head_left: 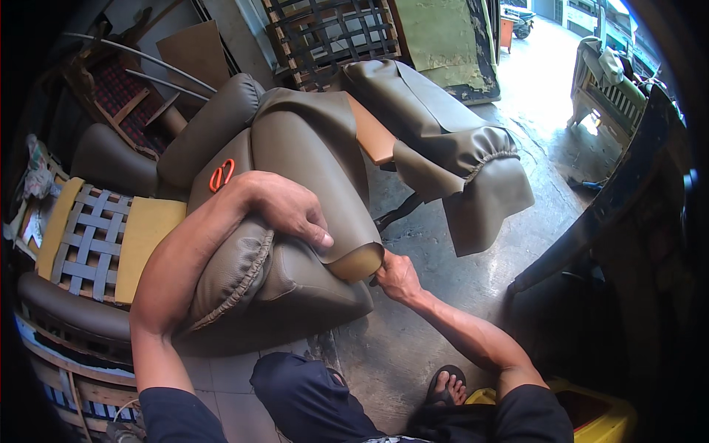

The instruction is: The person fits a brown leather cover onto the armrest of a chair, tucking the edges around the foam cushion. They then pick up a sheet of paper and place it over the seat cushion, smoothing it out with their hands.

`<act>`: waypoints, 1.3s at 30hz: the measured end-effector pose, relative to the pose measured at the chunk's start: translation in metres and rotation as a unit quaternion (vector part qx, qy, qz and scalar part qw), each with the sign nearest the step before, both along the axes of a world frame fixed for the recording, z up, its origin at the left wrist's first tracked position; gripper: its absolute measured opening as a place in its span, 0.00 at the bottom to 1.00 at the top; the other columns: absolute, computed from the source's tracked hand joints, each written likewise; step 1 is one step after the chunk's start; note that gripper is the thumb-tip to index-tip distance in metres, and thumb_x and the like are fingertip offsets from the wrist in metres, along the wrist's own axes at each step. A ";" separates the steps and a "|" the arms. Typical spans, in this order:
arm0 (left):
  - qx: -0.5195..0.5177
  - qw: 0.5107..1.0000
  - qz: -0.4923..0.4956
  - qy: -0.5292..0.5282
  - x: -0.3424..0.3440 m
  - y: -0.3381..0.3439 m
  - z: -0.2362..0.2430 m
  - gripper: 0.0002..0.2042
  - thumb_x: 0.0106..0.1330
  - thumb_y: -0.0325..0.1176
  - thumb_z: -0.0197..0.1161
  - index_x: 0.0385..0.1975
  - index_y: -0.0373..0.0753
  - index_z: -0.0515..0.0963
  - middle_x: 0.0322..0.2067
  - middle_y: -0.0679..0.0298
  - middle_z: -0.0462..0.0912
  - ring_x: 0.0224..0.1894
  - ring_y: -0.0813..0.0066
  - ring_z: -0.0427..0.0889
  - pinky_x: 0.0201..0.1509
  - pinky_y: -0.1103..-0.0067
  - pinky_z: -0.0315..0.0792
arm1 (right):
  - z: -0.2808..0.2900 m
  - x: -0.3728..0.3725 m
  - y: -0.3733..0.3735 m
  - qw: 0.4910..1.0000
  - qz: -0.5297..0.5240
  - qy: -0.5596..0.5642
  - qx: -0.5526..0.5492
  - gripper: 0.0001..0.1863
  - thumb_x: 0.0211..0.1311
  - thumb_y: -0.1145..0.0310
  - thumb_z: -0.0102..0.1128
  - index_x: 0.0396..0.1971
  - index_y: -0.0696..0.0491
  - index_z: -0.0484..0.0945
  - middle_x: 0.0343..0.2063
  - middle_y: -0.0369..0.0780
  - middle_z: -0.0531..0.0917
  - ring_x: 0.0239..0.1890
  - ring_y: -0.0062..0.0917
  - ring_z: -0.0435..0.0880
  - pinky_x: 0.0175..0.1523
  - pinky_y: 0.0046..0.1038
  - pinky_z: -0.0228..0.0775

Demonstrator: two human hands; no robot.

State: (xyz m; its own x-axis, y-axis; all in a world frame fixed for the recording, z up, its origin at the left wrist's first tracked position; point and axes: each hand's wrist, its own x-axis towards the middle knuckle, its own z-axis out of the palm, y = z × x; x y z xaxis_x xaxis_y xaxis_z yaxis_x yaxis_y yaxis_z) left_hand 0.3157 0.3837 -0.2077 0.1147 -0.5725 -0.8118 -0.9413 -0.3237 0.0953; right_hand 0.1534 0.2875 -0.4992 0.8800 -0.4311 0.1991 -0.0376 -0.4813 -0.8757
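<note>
A brown vinyl armchair stands before me, with a loose brown vinyl cover (pixel 306 162) over its long padded part. My left hand (pixel 284 207) lies on this cover with its thumb pressed down and its other fingers curled, partly hidden. At the cover's near right corner, where a tan foam edge (pixel 358 264) shows, my right hand (pixel 399 277) is closed on the vinyl edge. Under my left forearm sits a rounded armrest with a gathered seam (pixel 236 284). Orange-handled scissors (pixel 221 176) rest on the vinyl beyond that forearm.
Another brown padded piece with a gathered, hanging cover (pixel 487 170) stands across from me. A webbed seat frame (pixel 92 236) is at left, and a webbed wooden frame (pixel 332 37) leans at the back. A dark curved panel (pixel 613 199) rises at right, near a yellow container (pixel 613 413).
</note>
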 end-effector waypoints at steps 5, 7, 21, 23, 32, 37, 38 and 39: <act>-0.003 1.000 0.009 0.005 0.006 0.002 -0.004 0.26 0.75 0.59 0.56 0.56 0.44 0.84 0.48 0.58 0.89 0.52 0.61 0.86 0.58 0.71 0.76 | 0.022 -0.001 0.001 0.938 0.106 0.069 0.323 0.18 0.75 0.70 0.47 0.58 0.57 0.78 0.37 0.43 0.89 0.29 0.25 0.90 0.37 0.29 0.83; -0.002 1.000 0.012 0.006 0.000 -0.001 0.000 0.26 0.75 0.58 0.56 0.56 0.42 0.84 0.48 0.56 0.89 0.52 0.61 0.86 0.58 0.70 0.75 | 0.006 -0.001 -0.008 0.919 0.144 0.060 0.361 0.18 0.79 0.63 0.48 0.58 0.56 0.77 0.44 0.42 0.88 0.32 0.24 0.90 0.37 0.27 0.82; -0.002 1.000 0.011 0.012 0.002 -0.001 -0.001 0.27 0.76 0.58 0.55 0.56 0.41 0.84 0.47 0.54 0.89 0.52 0.60 0.86 0.58 0.69 0.75 | 0.013 -0.009 -0.012 0.907 0.216 0.060 0.357 0.21 0.79 0.59 0.51 0.64 0.53 0.73 0.50 0.39 0.85 0.37 0.21 0.88 0.40 0.24 0.80; -0.005 1.000 0.007 0.017 0.003 0.000 -0.002 0.27 0.76 0.58 0.54 0.56 0.41 0.84 0.47 0.54 0.89 0.52 0.60 0.86 0.58 0.69 0.76 | 0.017 -0.010 -0.011 0.911 0.213 0.069 0.347 0.21 0.79 0.59 0.51 0.64 0.53 0.73 0.50 0.39 0.85 0.37 0.21 0.88 0.40 0.24 0.80; -0.009 1.000 0.009 0.015 0.003 0.001 -0.003 0.27 0.76 0.58 0.55 0.55 0.41 0.84 0.47 0.53 0.89 0.52 0.60 0.86 0.58 0.69 0.75 | 0.020 -0.010 -0.010 0.915 0.198 0.086 0.342 0.21 0.78 0.60 0.52 0.64 0.53 0.73 0.50 0.39 0.85 0.38 0.21 0.89 0.40 0.24 0.79; -0.004 1.000 0.009 0.018 0.002 0.000 -0.002 0.26 0.76 0.57 0.54 0.55 0.41 0.84 0.47 0.53 0.89 0.52 0.59 0.86 0.58 0.68 0.75 | 0.021 -0.010 -0.009 0.917 0.197 0.082 0.337 0.20 0.78 0.61 0.51 0.63 0.53 0.74 0.49 0.39 0.85 0.37 0.21 0.89 0.39 0.24 0.79; -0.005 1.000 0.007 0.015 0.002 0.000 -0.002 0.26 0.76 0.57 0.54 0.55 0.41 0.84 0.47 0.53 0.88 0.52 0.59 0.86 0.58 0.68 0.75 | 0.020 -0.010 -0.010 0.917 0.196 0.082 0.336 0.20 0.78 0.61 0.51 0.63 0.53 0.74 0.49 0.39 0.85 0.37 0.21 0.89 0.39 0.24 0.79; -0.005 1.000 0.007 0.016 0.001 -0.001 -0.001 0.26 0.76 0.57 0.54 0.55 0.41 0.84 0.47 0.53 0.88 0.52 0.59 0.86 0.58 0.68 0.75 | 0.019 -0.010 -0.010 0.919 0.195 0.080 0.334 0.20 0.78 0.61 0.51 0.63 0.53 0.74 0.48 0.39 0.85 0.37 0.21 0.89 0.39 0.24 0.79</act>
State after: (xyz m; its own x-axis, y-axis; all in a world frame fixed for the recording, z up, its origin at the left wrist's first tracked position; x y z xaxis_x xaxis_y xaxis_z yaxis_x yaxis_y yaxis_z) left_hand 0.3167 0.3832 -0.2088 0.0973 -0.5794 -0.8092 -0.9332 -0.3358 0.1283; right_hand 0.1434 0.2774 -0.4805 0.9884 -0.0563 -0.1408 -0.1305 0.1566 -0.9790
